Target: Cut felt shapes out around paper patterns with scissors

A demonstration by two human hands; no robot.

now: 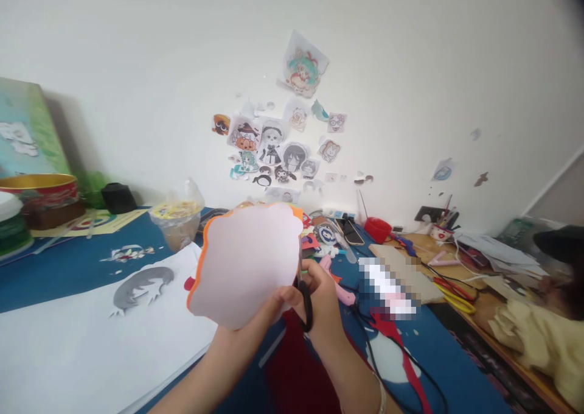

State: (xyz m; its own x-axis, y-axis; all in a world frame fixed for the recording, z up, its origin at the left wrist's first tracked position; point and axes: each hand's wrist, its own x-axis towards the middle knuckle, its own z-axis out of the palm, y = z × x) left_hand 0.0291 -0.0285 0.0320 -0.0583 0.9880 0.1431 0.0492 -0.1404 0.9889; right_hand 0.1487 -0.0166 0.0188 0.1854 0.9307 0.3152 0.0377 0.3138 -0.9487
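Note:
My left hand point(262, 310) grips a white paper cutout point(246, 262) from below, its thumb pressed on the face. Orange material point(204, 249) shows along the cutout's left and upper right edges, behind the white. My right hand point(319, 292) is closed round black-handled scissors point(305, 304), which stand upright at the cutout's right edge. The blades are mostly hidden, and I cannot tell how far apart they are. The fingers of my left hand are behind the paper.
White sheets with a grey drawing point(141, 289) lie on the left of the blue table. Behind stands a wrapped cup point(177, 219). To the right are a pink glue gun point(340, 283), black cables, a beige board point(406, 271), orange-handled pliers point(456, 292) and a person's cream sleeve point(533, 347).

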